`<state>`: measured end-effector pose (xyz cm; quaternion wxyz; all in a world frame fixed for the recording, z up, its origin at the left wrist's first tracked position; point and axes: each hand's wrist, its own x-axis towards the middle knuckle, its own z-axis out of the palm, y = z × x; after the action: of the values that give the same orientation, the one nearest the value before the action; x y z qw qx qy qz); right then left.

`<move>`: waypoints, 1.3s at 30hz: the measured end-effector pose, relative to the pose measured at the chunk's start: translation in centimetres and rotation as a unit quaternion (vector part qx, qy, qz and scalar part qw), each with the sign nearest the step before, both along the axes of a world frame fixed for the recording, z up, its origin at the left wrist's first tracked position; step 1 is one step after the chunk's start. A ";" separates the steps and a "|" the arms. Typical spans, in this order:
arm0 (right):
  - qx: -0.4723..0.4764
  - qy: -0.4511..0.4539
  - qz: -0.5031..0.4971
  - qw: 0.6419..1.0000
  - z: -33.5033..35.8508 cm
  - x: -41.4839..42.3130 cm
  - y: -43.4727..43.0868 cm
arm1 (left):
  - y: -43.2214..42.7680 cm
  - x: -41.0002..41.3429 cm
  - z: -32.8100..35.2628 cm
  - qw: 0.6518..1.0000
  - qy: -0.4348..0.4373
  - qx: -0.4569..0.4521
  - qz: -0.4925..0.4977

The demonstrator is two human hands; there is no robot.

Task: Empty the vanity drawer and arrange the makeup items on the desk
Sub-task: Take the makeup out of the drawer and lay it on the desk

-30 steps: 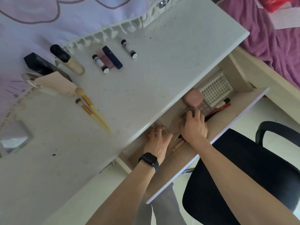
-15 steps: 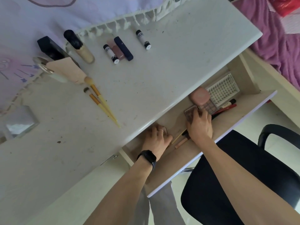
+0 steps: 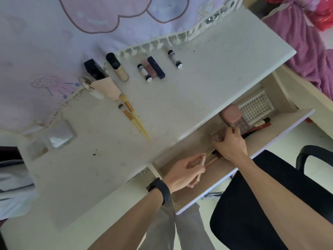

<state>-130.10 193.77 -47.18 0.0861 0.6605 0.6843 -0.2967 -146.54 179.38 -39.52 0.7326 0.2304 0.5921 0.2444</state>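
**Drawer open, both hands inside, each gripping an item**

Drawer (image 3: 212, 188) is pulled out under the white surface (image 3: 189, 98), light wood floor visible.

Left hand (image 3: 182, 175): grip closed on a thin pink-edged flat case (image 3: 199, 167), held tilted on edge above the drawer's left part. Black smartwatch (image 3: 159, 189) on that wrist.

Right hand (image 3: 229, 144): fingers curled around a small clear-brown compact (image 3: 219, 135) mid-drawer, just under the surface edge. Can't tell whether it's lifted off the drawer floor.

Between the hands: brush handles (image 3: 212, 159), wood-coloured with dark ferrules, lying in the drawer, partly hidden by the right wrist.

Right part of drawer:
- pink rounded case (image 3: 231, 114), partly tucked under the surface edge
- eyeshadow palette (image 3: 241, 124) touching it
- white lattice tray (image 3: 255, 108) further in
- red and black pencils (image 3: 259, 126) along the front side

On the surface, back row near the fringed cloth (image 3: 90, 42):
- black box (image 3: 93, 70)
- foundation bottle with black cap (image 3: 117, 68)
- white tube (image 3: 144, 73), brown stick (image 3: 149, 70) and navy stick (image 3: 156, 67) lying side by side, touching
- second white tube (image 3: 175, 59) apart, to the right

Further left: beige pouch (image 3: 108, 88), two yellow-handled brushes (image 3: 134, 118) lying parallel, small square mirror (image 3: 60, 135) near the left edge.

Black office chair (image 3: 270, 195) sits below the drawer front.
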 end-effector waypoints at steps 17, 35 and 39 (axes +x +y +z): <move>-0.121 0.275 0.066 0.952 17.6 -13.8 -13.7 | -14.3 -18.3 8.5 0.910 0.309 -0.018 0.274; -0.001 0.113 0.351 0.930 13.6 -36.2 -18.0 | -17.3 -28.4 5.7 0.789 0.450 -0.262 0.325; -0.002 0.097 0.359 0.928 12.9 -36.7 -18.7 | -18.9 -27.3 5.0 0.784 0.551 -0.158 0.239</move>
<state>-166.77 175.11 -34.31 0.1215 0.3385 0.8802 -0.3096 -173.84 160.45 -34.51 0.2258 0.0577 0.9614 0.1460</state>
